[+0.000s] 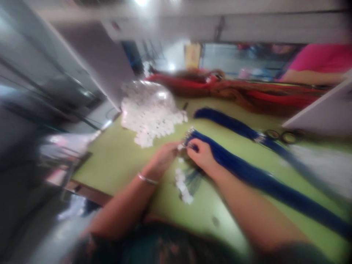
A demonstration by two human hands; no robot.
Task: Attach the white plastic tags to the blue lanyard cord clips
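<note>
My left hand [166,152], with a bracelet at the wrist, has its fingers pinched at a small white connector [180,147]. Close beside it, my right hand [202,152] is closed on a dark blue wire [194,147] at the tip of the thick blue wire bundle [247,174]. That bundle's pale metallic ends lie just past my fingertips, and its length runs under and beyond my right forearm. Below my hands rests a row of white connectors [183,187] with thin blue wires attached. Blur hides the exact contact of the fingertips.
A clear plastic bag [162,93] spills a heap of white connectors [151,126] on the green table [110,157]. Behind lie a second blue bundle [225,123], black-handled scissors [288,136] and red and brown wires [247,91]. A person in a pink sleeve [324,58] is across the table.
</note>
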